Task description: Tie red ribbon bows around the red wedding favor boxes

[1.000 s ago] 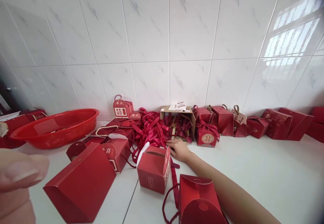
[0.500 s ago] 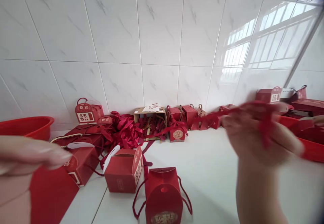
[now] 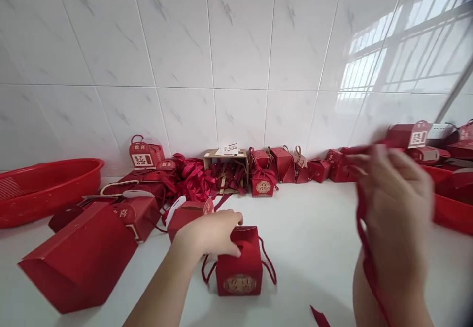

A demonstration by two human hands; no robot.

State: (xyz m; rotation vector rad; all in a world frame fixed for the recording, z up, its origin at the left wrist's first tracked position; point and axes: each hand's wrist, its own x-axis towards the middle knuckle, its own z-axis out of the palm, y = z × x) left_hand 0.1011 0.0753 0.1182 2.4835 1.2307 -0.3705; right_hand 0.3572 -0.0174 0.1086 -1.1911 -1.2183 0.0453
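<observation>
My left hand [image 3: 209,233] is on the top left of a small red gift box [image 3: 241,265], thumb on its front slope and fingers at the upper edge behind. The box stands upright, with a gold round emblem low on its front and a dark red cord loop on each side. Raised at the right, my right hand [image 3: 397,204] is closed on a dark red ribbon [image 3: 364,241], which trails down along the wrist; motion blurs the fingertips. A ribbon end [image 3: 320,316] shows at the bottom edge.
A heap of red ribbon [image 3: 194,179] and an open carton [image 3: 209,162] of cords lie by the tiled wall. Several red boxes [image 3: 283,164] line the wall. A large red box [image 3: 84,258] and a red basin [image 3: 48,189] are left; another red basin [image 3: 453,213] is right.
My left hand has moved from the far left onto the gift box. My right hand still holds the ribbon up at the right, and the view has shifted slightly left.
</observation>
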